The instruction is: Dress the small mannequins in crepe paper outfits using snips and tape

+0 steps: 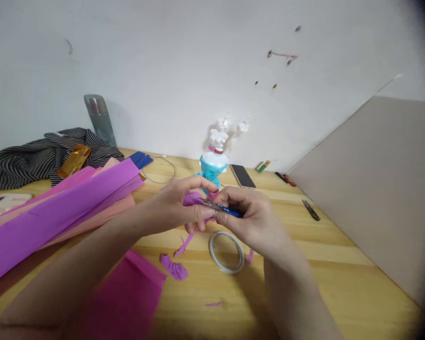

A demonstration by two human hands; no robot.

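My left hand (182, 203) pinches a small folded piece of purple crepe paper (192, 199) between thumb and fingers. My right hand (251, 215) is closed around small scissors with a blue, white-dotted handle (230, 210). Their metal blades reach to the purple paper, and the fingers partly hide both. Behind the hands stands a white figure wrapped in turquoise (214, 163), its lower part covered by my fingers. Below the hands, a roll of tape (227, 252) lies flat, with a crinkled purple paper piece (174, 267) and thin purple scraps (186, 243) beside it.
Long purple and pink crepe sheets (67, 205) cover the left side; a magenta sheet (127, 295) lies in front. Striped cloth (31, 156), a grey bottle (100, 120) and a cable loop (159, 182) sit behind. A phone (242, 175) and a utility knife (310, 210) lie right, near the wall.
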